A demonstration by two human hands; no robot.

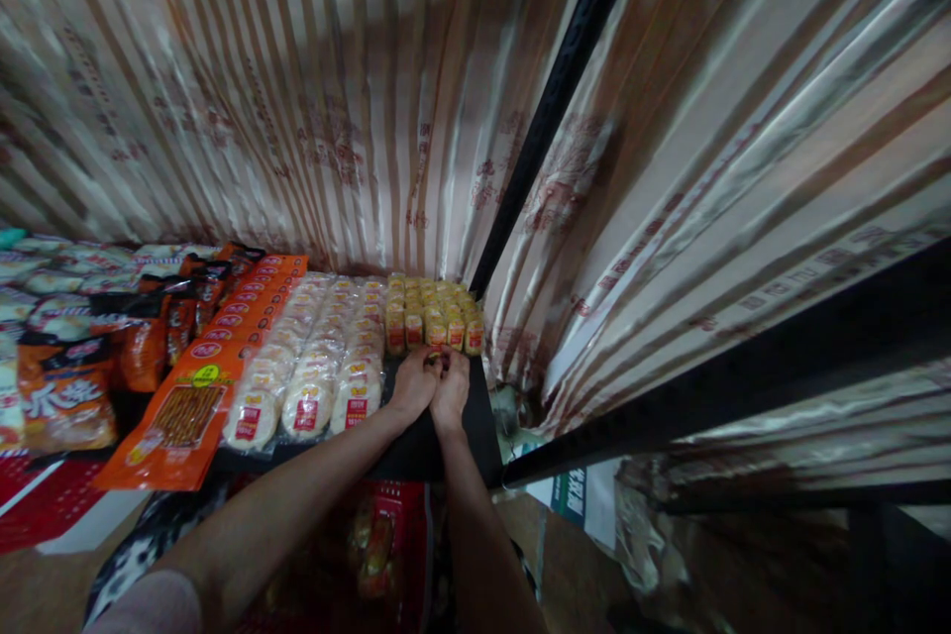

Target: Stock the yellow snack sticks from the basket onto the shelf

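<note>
A small yellow packet (435, 358) is pinched between the left hand (413, 383) and the right hand (450, 390), at the front right corner of the dark shelf (416, 451), just in front of the rows of yellow packets (432, 313). Both hands are curled nearly closed around it. The neat rows could be knocked over if the knuckles are pushed forward into them.

Small packets (433, 315) stand in rows at the shelf's (475, 431) back right corner. Round cake packs (319, 367) lie left of them; flat packs (215, 357) further left. Both hands (435, 384) meet just before the small packets.
</note>
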